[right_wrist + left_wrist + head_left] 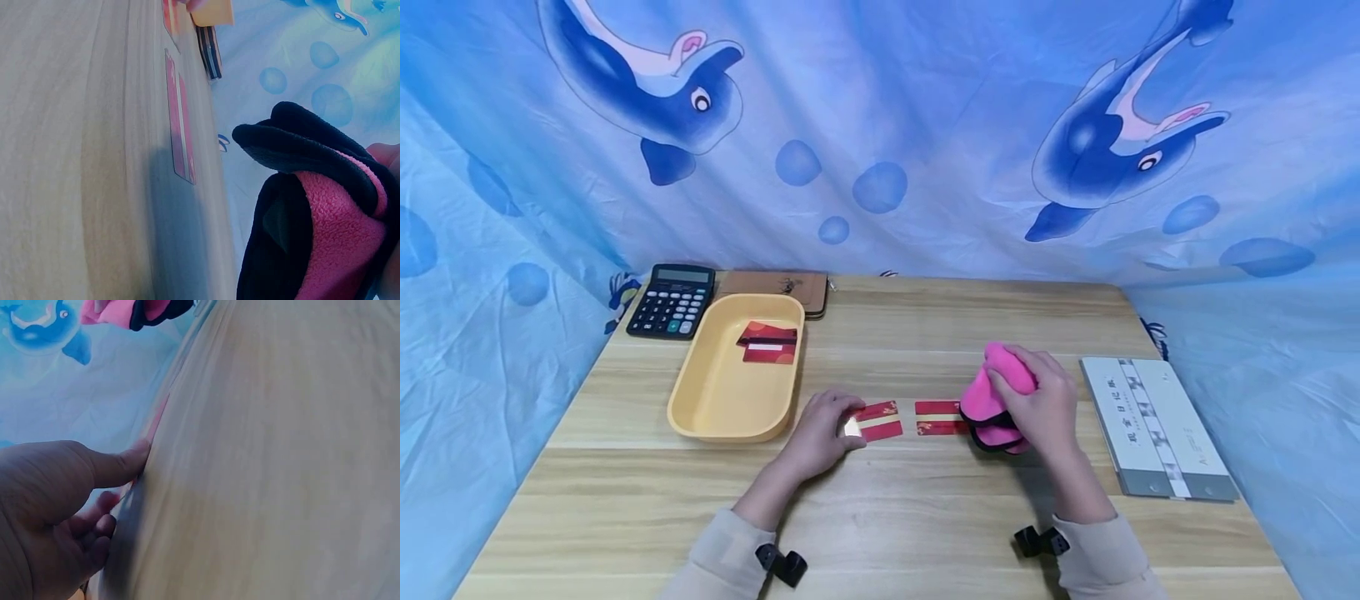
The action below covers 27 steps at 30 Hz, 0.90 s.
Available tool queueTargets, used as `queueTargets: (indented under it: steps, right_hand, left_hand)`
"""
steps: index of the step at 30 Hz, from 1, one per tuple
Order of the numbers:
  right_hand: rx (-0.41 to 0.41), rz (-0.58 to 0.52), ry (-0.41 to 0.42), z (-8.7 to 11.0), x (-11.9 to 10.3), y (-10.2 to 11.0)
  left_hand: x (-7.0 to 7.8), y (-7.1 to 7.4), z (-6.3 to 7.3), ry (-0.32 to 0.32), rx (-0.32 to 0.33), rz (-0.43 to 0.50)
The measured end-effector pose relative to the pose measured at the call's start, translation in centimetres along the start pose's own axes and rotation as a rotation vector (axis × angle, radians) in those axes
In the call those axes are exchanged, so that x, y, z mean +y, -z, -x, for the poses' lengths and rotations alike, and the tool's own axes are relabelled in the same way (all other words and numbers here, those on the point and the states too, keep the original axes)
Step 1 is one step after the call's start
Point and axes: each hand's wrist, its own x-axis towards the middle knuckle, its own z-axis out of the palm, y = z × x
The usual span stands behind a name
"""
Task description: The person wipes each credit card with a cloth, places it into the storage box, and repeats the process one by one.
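My left hand [823,432] is low over the table, thumb and fingers at the left end of a red card with a gold stripe [882,421]. In the left wrist view the thumb tip meets the card's thin edge at the tabletop. A second red and gold card [936,408] lies just right of it, its right end overlapped by a folded pink fleecy cloth with black trim [992,396]. My right hand [1048,400] grips that cloth from above. The right wrist view shows the cloth's black edging [294,137] raised off the table, beside the second card [180,119].
A yellow plastic tub [730,400] holding several red cards [771,350] stands on the left. Behind it are a black calculator [673,300] and a brown zip wallet [775,285]. A grey and white book [1157,425] lies at the right, and a blue dolphin-print curtain [955,125] surrounds the table.
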Motion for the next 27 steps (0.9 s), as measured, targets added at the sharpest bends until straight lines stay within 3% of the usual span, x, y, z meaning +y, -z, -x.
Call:
queueTargets:
  steps: [8,13,17,23,27]
  right_hand:
    - [0.01,-0.017,0.06,0.2,-0.1,-0.4]
    - [-0.003,-0.067,0.085,0.1,-1.0,-0.8]
    - [-0.027,-0.114,0.118,0.0,-2.2,-1.4]
    - [-0.105,-0.182,0.193,0.4,-4.4,-2.9]
    - [-0.096,-0.135,0.204,0.4,-5.2,-3.5]
  left_hand:
    - [0.9,-0.5,-0.3,-0.021,0.097,0.174]
    - [2.1,-0.4,-1.4,0.109,0.176,0.475]
    - [3.7,0.0,-2.4,0.194,0.228,0.614]
    - [6.0,-0.2,-3.4,0.236,0.234,0.85]
    - [7.1,-0.7,-3.6,0.192,0.169,0.983]
